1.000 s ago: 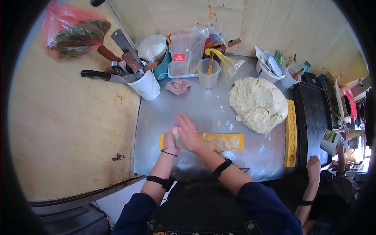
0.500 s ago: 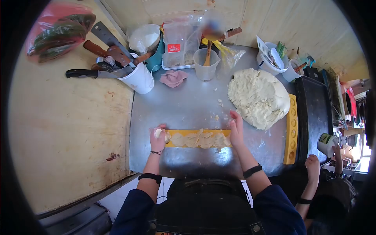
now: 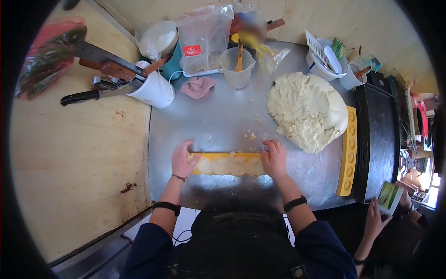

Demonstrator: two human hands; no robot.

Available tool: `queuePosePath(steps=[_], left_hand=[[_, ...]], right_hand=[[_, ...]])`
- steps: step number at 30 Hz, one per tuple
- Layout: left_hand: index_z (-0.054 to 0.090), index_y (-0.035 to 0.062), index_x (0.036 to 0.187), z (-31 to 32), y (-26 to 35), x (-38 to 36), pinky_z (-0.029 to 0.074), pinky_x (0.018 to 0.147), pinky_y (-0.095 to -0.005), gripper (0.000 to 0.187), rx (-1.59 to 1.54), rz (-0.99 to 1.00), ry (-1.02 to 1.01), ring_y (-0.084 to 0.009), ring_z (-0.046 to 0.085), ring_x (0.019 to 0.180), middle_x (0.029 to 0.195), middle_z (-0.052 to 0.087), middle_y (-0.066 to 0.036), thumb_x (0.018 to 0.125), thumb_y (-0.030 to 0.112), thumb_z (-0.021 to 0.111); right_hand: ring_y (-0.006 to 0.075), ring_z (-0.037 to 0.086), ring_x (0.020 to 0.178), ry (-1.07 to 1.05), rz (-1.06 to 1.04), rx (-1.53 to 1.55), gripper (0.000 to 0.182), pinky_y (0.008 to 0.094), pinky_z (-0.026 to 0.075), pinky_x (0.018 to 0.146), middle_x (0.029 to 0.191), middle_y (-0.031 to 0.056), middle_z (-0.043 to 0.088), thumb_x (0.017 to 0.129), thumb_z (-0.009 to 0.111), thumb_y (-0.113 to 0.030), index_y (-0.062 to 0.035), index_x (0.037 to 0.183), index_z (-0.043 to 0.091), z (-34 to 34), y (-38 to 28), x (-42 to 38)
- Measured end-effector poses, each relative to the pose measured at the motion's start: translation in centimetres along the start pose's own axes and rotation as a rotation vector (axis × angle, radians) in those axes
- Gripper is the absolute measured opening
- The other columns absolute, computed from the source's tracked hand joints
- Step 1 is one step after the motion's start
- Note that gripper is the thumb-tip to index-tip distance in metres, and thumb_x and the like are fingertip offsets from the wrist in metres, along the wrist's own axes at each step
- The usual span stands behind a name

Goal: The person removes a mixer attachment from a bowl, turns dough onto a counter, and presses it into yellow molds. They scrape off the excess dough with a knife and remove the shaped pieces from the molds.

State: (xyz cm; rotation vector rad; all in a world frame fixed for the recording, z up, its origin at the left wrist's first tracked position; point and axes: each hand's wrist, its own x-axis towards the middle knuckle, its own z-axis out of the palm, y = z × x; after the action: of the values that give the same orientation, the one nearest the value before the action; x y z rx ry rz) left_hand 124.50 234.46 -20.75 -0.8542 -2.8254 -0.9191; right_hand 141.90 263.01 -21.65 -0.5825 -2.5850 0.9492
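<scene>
A yellow mould (image 3: 200, 171) lies lengthwise on the metal table, with pale dough (image 3: 232, 165) pressed along its top. My left hand (image 3: 185, 159) is closed around the mould's left end, its thumb over the dough. At the right end, my right hand (image 3: 275, 160) grips the mould with curled fingers. Small dough crumbs (image 3: 252, 136) lie just beyond it. A big mound of dough (image 3: 307, 111) rests farther back on the right.
Beside the mound stand a second yellow mould (image 3: 347, 151) and a black tray (image 3: 377, 139). A co-worker's hands hold a tub (image 3: 389, 197) at the lower right. Along the back are a knife holder (image 3: 155, 90), pink cloth (image 3: 198, 87), jug (image 3: 237, 69) and white bowl (image 3: 325, 67).
My left hand has turned over the mould's end, and the white lump in it no longer shows. The dough looks flatter. The co-worker's near hand has moved to the tub. The view has shifted slightly.
</scene>
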Motion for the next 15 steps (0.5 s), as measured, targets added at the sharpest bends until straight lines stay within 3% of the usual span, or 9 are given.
queuePosePath(steps=[1, 2, 4, 8, 10, 14, 15], left_hand=[[0.06, 0.008, 0.093, 0.2, 0.1, 0.2, 0.045, 0.085, -0.0431, 0.028, 0.07, 0.086, -0.221, -0.0337, 0.057, 0.097, 0.099, 0.063, -0.014, 0.073, 0.026, 0.068], [0.06, 0.008, 0.093, 0.5, 0.2, 0.1, 0.045, 0.085, -0.0431, 0.028, 0.071, 0.076, -0.231, -0.0337, 0.057, 0.097, 0.099, 0.063, -0.014, 0.073, 0.026, 0.068], [0.061, 0.0081, 0.075, 1.2, 0.4, 0.1, 0.047, 0.068, -0.0429, 0.018, 0.209, 0.168, -0.114, -0.0324, 0.057, 0.075, 0.075, 0.059, -0.01, 0.072, 0.024, 0.068], [0.055, 0.0083, 0.065, 1.4, -0.3, 1.0, 0.044, 0.059, -0.0406, 0.02, 0.247, 0.261, -0.09, -0.0281, 0.054, 0.068, 0.068, 0.053, -0.007, 0.072, 0.022, 0.068], [0.056, 0.0083, 0.067, 1.2, -0.3, 1.5, 0.045, 0.06, -0.0438, 0.019, 0.265, 0.223, -0.155, -0.0331, 0.055, 0.07, 0.07, 0.055, -0.011, 0.076, 0.022, 0.064], [0.055, 0.0081, 0.067, 1.9, -1.1, 2.3, 0.044, 0.06, -0.0452, 0.021, 0.293, 0.166, -0.139, -0.0339, 0.056, 0.07, 0.069, 0.055, -0.011, 0.078, 0.025, 0.062], [0.054, 0.0065, 0.067, 2.0, -1.5, 3.0, 0.045, 0.061, -0.0454, 0.025, 0.313, 0.073, -0.182, -0.0337, 0.056, 0.07, 0.07, 0.056, -0.011, 0.08, 0.026, 0.061]], right_hand=[[0.0302, 0.05, 0.104, -0.016, 0.007, 0.001, 0.029, 0.0412, 0.038, 0.091, 0.109, 0.0104, 0.055, 0.08, 0.062, -0.016, -0.0083, 0.107, 0.057, 0.0, 0.0, -0.1], [0.03, 0.051, 0.103, -0.016, 0.008, -0.007, 0.028, 0.0414, 0.038, 0.091, 0.108, 0.0098, 0.056, 0.079, 0.062, -0.016, -0.0085, 0.106, 0.057, 0.1, 0.0, -0.1], [0.0297, 0.051, 0.103, -0.022, 0.022, -0.011, 0.028, 0.0415, 0.038, 0.09, 0.107, 0.0092, 0.056, 0.079, 0.062, -0.016, -0.0086, 0.105, 0.057, 0.2, 0.0, 0.3], [0.0288, 0.051, 0.101, -0.029, 0.016, -0.044, 0.023, 0.0413, 0.039, 0.09, 0.105, 0.0081, 0.056, 0.079, 0.063, -0.017, -0.0084, 0.1, 0.059, 0.2, -0.1, 0.0], [0.0286, 0.052, 0.101, -0.023, 0.022, -0.053, 0.022, 0.0412, 0.039, 0.09, 0.104, 0.0079, 0.056, 0.079, 0.063, -0.018, -0.0082, 0.099, 0.06, 0.2, 0.0, 0.2], [0.0285, 0.052, 0.1, 0.018, 0.017, -0.035, 0.019, 0.0411, 0.04, 0.087, 0.103, 0.0078, 0.057, 0.08, 0.063, -0.019, -0.008, 0.095, 0.06, 0.4, -0.1, -0.1], [0.0286, 0.052, 0.1, 0.024, 0.014, -0.032, 0.018, 0.0409, 0.04, 0.087, 0.102, 0.0078, 0.057, 0.08, 0.062, -0.019, -0.008, 0.094, 0.06, 0.4, -0.1, -0.1]])
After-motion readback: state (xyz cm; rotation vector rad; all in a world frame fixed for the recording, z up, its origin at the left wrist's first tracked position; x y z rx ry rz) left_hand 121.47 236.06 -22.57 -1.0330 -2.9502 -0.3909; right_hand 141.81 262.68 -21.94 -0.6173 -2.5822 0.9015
